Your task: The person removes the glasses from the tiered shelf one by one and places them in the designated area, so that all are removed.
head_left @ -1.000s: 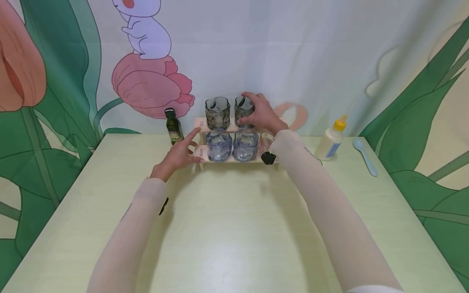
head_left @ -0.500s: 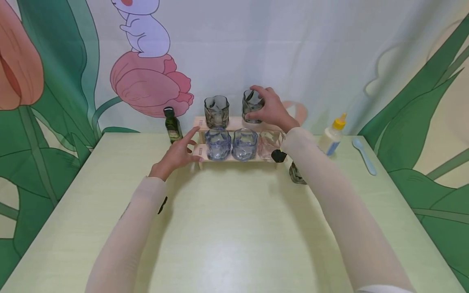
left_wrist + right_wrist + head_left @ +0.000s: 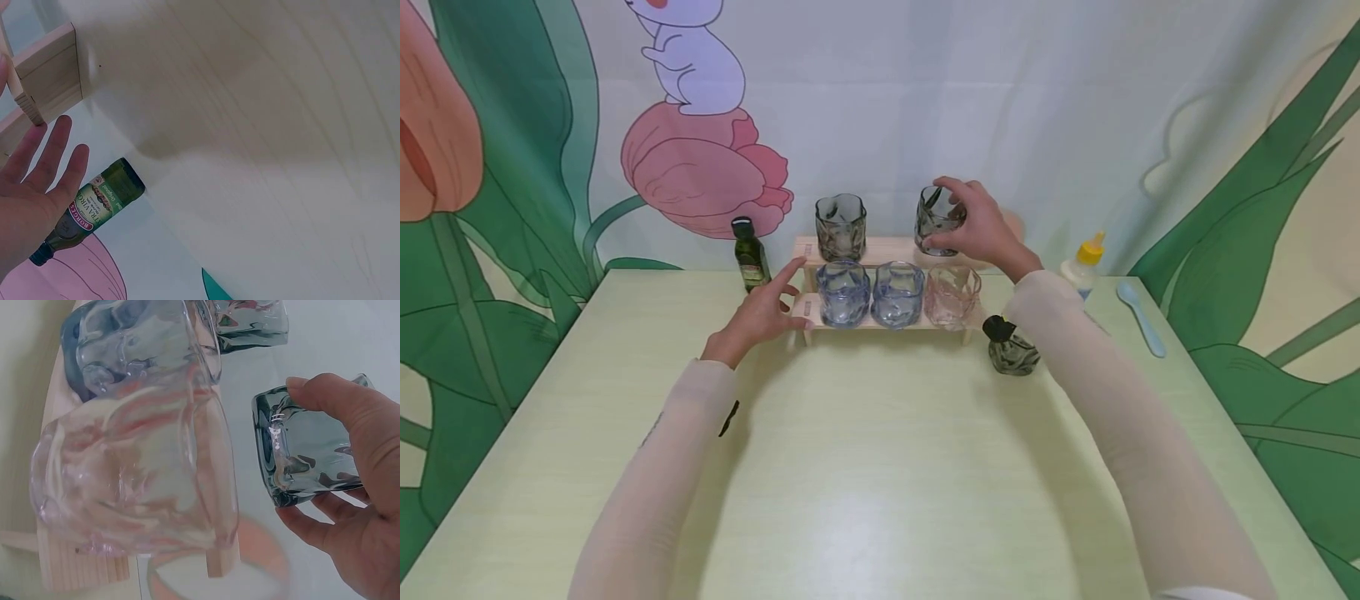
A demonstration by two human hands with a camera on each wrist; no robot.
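Observation:
My right hand [image 3: 988,229] holds a grey faceted drinking glass [image 3: 934,218] between thumb and fingers. That glass [image 3: 312,444] is upright at the right part of the upper step of a two-step wooden rack [image 3: 891,247]. My left hand [image 3: 756,315] touches the rack's left end, index finger at the upper step and thumb at the lower one. In the left wrist view its other fingers [image 3: 53,153] extend beside the rack's wooden end [image 3: 53,69]. Another grey glass [image 3: 841,229] stands on the upper step. Below are two blue glasses [image 3: 844,296] and a pink glass [image 3: 951,296].
A third grey glass [image 3: 1015,357] is on the table, right of the rack and partly behind the right wrist's black strap piece. A green olive oil bottle [image 3: 750,260] stands left. At right are a yellow-capped bottle [image 3: 1081,265] and a light blue spoon [image 3: 1141,319].
My right hand has moved the grey glass rightward along the upper step, away from the other one. The pink glass and the grey glass on the table came into view. My left hand stays put.

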